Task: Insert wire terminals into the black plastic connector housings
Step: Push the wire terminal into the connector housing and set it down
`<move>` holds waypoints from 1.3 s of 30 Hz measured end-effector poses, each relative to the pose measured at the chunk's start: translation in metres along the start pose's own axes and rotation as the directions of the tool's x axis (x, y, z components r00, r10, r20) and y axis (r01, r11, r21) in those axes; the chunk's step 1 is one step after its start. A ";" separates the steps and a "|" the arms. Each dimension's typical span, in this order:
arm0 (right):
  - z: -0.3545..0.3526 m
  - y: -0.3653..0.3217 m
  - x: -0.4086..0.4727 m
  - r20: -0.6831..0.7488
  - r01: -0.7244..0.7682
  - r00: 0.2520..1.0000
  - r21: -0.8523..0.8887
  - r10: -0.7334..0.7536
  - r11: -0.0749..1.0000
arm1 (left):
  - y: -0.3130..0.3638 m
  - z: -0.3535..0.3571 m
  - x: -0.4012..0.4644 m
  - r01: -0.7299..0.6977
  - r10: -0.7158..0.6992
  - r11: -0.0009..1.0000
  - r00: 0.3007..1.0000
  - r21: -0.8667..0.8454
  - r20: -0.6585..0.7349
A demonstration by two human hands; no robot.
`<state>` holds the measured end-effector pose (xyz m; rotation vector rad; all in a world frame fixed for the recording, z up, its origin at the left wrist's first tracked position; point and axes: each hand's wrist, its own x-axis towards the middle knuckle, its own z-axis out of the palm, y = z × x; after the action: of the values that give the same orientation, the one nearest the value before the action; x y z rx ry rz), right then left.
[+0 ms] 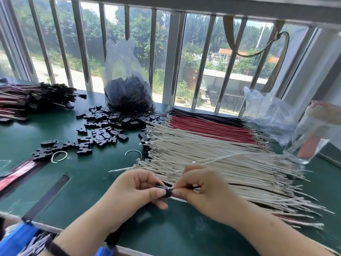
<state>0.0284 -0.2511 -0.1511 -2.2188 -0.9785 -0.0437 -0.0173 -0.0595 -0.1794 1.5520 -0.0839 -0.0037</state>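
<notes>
- Low over the green counter, two hands meet.
- Left hand pinches one black housing.
- Right hand pinches one black wire at the housing.
- Loose housings and three wire rows, too many to count, lie behind.

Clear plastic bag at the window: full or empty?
Partly full. The clear plastic bag stands upright on the green table; its lower half bulges with dark connector housings, while its upper half is slack and see-through.

The desk is dark green. Black connector housings lie scattered at 10 o'clock; white wires, red wires and black wires lie at 2 o'clock.
</notes>
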 end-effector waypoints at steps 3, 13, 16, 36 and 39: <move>-0.005 0.002 0.003 0.076 -0.011 0.997 0.027 0.009 1.000 | -0.002 0.001 0.001 -0.023 0.024 0.999 0.999 0.040 -0.031; -0.003 0.001 0.002 -0.025 -0.076 0.997 0.000 0.076 0.997 | -0.001 0.002 0.004 -0.054 0.060 0.988 0.998 0.141 -0.034; 0.002 -0.001 0.003 -0.005 -0.032 0.999 -0.003 0.032 0.999 | -0.002 0.004 0.003 -0.050 0.055 0.991 0.998 0.126 -0.035; -0.027 0.013 0.004 0.273 0.005 0.958 -0.333 0.092 0.943 | 0.008 -0.004 -0.032 -0.076 0.119 0.658 0.993 0.749 -0.004; -0.005 0.016 0.010 0.136 0.059 0.990 -0.540 0.019 0.840 | 0.002 -0.040 -0.028 -0.236 0.511 0.410 0.860 0.881 -0.008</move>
<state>0.0477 -0.2549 -0.1542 -2.7611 -1.1742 -0.2056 -0.0434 -0.0183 -0.1796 2.5152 -0.2473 0.7502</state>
